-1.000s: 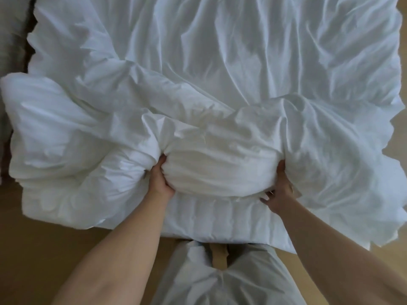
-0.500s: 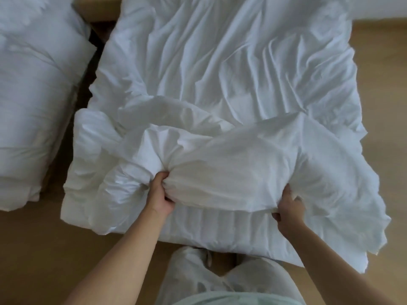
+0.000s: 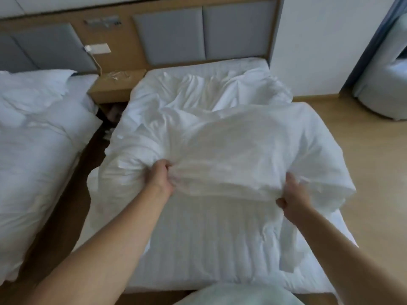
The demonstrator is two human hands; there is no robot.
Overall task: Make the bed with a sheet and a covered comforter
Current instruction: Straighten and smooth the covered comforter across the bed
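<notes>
We clench our left hand (image 3: 161, 180) and right hand (image 3: 294, 200) on the near edge of the rumpled white covered comforter (image 3: 220, 150), lifted above the striped white mattress (image 3: 209, 238); beyond our grip its long axis runs toward the grey padded headboard (image 3: 204, 31).

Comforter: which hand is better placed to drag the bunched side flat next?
Left hand, probably. Its grip is already closed on the comforter beside the crumpled heap; the right hand holds the flatter side.
</notes>
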